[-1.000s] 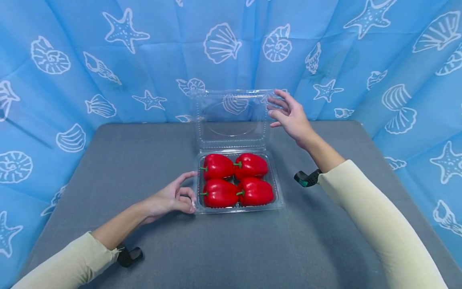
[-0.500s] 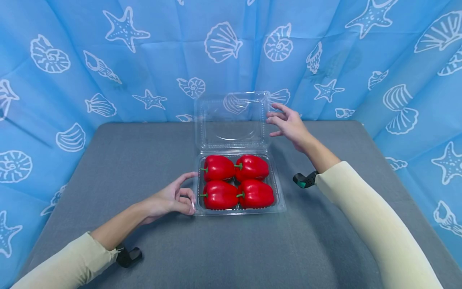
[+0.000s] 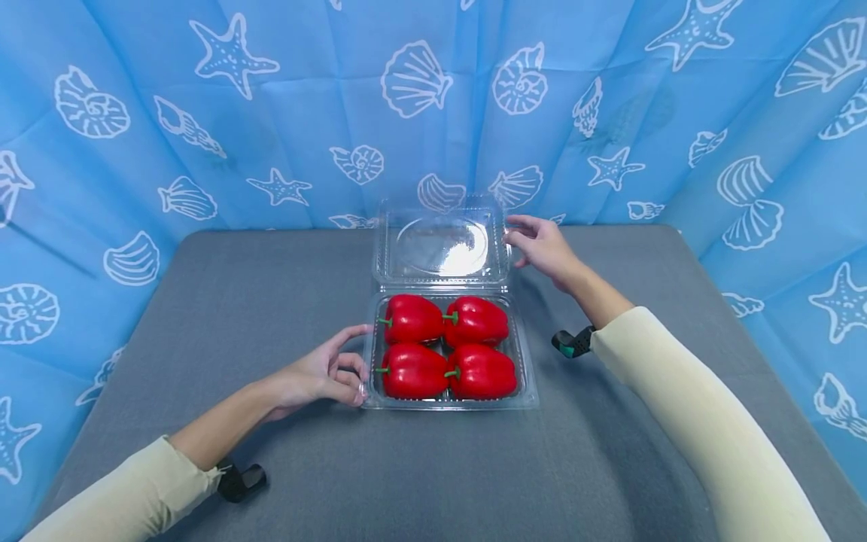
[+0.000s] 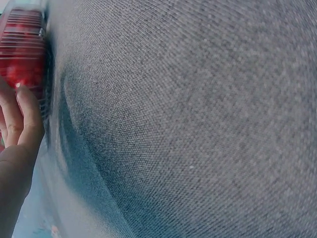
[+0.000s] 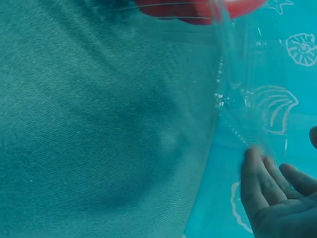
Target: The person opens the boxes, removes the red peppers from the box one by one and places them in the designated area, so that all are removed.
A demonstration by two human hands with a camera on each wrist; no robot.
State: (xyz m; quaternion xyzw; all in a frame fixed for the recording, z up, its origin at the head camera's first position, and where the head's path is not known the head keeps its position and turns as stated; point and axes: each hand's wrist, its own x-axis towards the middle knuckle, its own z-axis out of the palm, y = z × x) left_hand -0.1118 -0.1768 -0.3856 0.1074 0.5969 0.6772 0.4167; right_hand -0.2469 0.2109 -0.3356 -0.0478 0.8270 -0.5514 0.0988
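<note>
Several red bell peppers [image 3: 415,371] with green stems lie in the base of a clear plastic clamshell container [image 3: 450,403]. Its transparent lid [image 3: 433,248] stands raised at the back, leaning away and catching a bright reflection. At the container's left rim, my left hand [image 3: 318,373] holds the front corner with thumb and curled fingers, the index finger stretched along the side. My right hand [image 3: 545,247] has its fingertips at the lid's right edge. In the right wrist view, these fairly straight fingers [image 5: 252,181] touch the lid's corner.
A grey cloth-covered table [image 3: 271,278] lies beneath the container. Behind it and at both sides hangs a blue curtain [image 3: 311,90] with white shells and starfish. Each wrist wears a black camera mount [image 3: 240,482].
The lid has tipped further back, and its top edge sits lower. My right hand has come down alongside it. The container has shifted slightly toward me, while my left hand has stayed nearly still.
</note>
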